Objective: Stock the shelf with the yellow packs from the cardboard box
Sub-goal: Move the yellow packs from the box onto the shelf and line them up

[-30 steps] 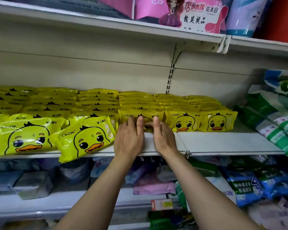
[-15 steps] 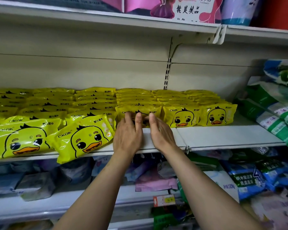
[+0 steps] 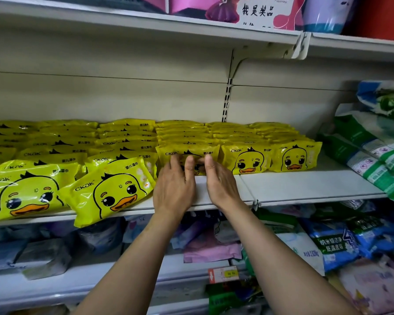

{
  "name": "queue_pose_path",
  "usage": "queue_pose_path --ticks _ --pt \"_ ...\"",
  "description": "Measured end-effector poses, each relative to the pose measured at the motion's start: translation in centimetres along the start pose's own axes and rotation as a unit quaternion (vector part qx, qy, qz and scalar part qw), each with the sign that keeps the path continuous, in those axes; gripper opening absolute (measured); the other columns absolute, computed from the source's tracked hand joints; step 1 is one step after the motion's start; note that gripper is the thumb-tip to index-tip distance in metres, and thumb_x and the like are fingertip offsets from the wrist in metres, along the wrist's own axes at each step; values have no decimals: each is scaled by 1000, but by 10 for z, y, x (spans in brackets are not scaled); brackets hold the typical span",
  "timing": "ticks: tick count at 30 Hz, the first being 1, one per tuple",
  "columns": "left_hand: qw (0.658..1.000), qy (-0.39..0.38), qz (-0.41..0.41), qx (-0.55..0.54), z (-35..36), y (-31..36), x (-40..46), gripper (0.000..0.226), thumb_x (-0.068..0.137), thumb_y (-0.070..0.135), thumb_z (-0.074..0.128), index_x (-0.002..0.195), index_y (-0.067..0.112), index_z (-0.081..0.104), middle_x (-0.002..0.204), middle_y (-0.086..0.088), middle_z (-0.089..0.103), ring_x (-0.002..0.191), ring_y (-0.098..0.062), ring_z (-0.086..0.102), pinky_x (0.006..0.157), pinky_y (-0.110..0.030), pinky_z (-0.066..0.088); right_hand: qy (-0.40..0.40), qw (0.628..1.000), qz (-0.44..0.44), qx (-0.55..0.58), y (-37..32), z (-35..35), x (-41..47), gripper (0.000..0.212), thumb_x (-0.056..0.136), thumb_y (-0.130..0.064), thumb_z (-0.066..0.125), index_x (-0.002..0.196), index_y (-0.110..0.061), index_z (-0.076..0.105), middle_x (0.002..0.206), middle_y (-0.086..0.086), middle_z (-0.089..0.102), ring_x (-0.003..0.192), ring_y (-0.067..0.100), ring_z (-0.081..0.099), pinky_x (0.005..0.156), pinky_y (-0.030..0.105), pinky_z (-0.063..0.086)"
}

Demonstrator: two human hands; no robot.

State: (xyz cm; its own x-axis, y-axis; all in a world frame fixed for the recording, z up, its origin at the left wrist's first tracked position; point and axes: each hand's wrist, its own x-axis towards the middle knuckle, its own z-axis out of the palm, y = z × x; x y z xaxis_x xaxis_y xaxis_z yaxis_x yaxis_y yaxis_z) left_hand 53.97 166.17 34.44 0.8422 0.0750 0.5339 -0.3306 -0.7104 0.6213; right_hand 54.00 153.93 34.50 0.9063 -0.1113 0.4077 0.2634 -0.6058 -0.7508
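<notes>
Yellow duck-print packs fill the white middle shelf (image 3: 305,187) in rows leaning back toward the wall. My left hand (image 3: 174,185) and my right hand (image 3: 218,180) lie side by side on the shelf, with straight fingers pressing the face of the front pack (image 3: 188,151) of the middle row. Two upright front packs (image 3: 246,159) (image 3: 295,156) stand to its right. A tilted pack (image 3: 110,194) overhangs the shelf edge at the left, beside another large pack (image 3: 25,192). The cardboard box is out of view.
Green and blue bags (image 3: 373,142) lean on the right end of the shelf. The upper shelf (image 3: 191,26) carries pink and blue goods. Below, a lower shelf (image 3: 82,276) holds assorted soft packages and blue bags (image 3: 337,246). Bare shelf surface lies right of my hands.
Both hands have slid slightly further in, pushing the middle front pack back and more upright. The camera has tipped down a little.
</notes>
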Motion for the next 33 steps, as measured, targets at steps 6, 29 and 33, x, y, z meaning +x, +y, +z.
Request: queue_pose_path --ticks 6,29,33 --pt "1000 -14 -9 12 2 0 2 74 91 67 6 126 14 45 119 -17 61 106 -35 58 82 -43 47 -14 999 13 -26 1 1 4 61 104 -54 18 140 -21 56 146 2 54 135 20 46 108 30 35" --pt "999 21 -12 25 -4 14 -8 75 88 67 2 117 15 48 110 -16 66 100 -37 60 71 -38 41 14 999 -30 -26 6 0 4 81 88 -73 6 112 -28 69 109 4 73 107 28 63 86 40 51" --pt "996 92 -14 -6 -30 16 -26 69 95 63 6 116 16 52 107 -10 66 98 -32 58 73 -38 41 25 997 -61 -24 12 -3 -3 82 88 -75 4 116 -33 69 116 -1 71 113 25 62 83 39 51"
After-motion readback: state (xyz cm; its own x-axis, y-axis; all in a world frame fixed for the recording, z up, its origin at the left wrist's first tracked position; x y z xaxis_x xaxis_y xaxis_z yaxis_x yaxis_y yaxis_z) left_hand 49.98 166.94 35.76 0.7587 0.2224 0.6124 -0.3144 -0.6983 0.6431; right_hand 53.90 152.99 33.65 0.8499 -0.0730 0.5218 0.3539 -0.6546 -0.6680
